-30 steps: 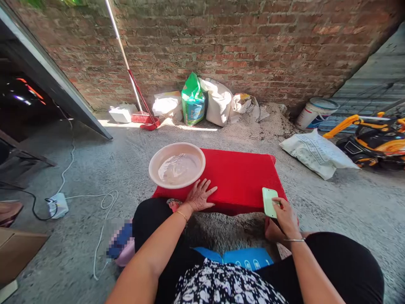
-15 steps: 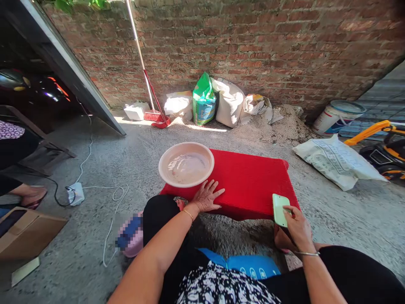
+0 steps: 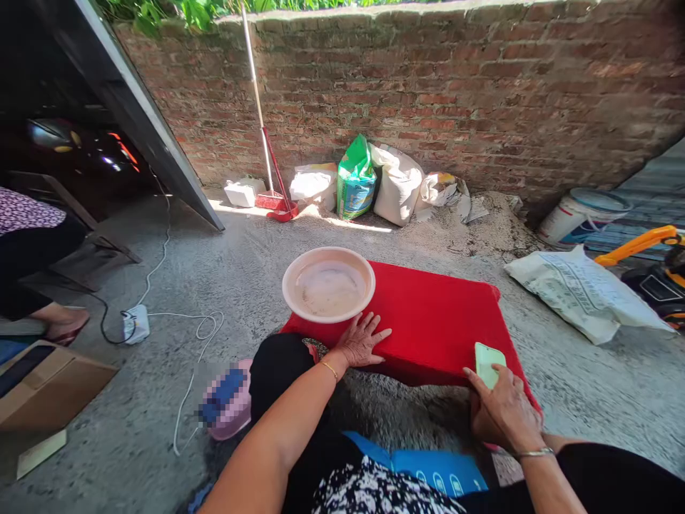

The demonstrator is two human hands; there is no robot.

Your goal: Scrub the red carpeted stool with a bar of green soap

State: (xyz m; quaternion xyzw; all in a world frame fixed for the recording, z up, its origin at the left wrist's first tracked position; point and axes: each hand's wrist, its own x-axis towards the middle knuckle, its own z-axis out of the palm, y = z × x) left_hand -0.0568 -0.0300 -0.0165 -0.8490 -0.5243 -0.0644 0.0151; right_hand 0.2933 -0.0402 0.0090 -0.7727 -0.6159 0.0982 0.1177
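1. Left hand [image 3: 364,341] is flat on the near edge of the red-covered table [image 3: 439,314], fingers spread wide, just beside the pale pink basin [image 3: 328,318].
2. Basin's at the table's left end, with what looks like water in it.
3. Right hand [image 3: 506,403] is at the pale green rectangular thing [image 3: 488,360] near the table's right front corner. Thumb's stuck out well apart from the fingers, which cover its near end; honestly can't tell if they're gripping it.
4. Behind all that: bags [image 3: 399,187] against a brick wall [image 3: 454,93].
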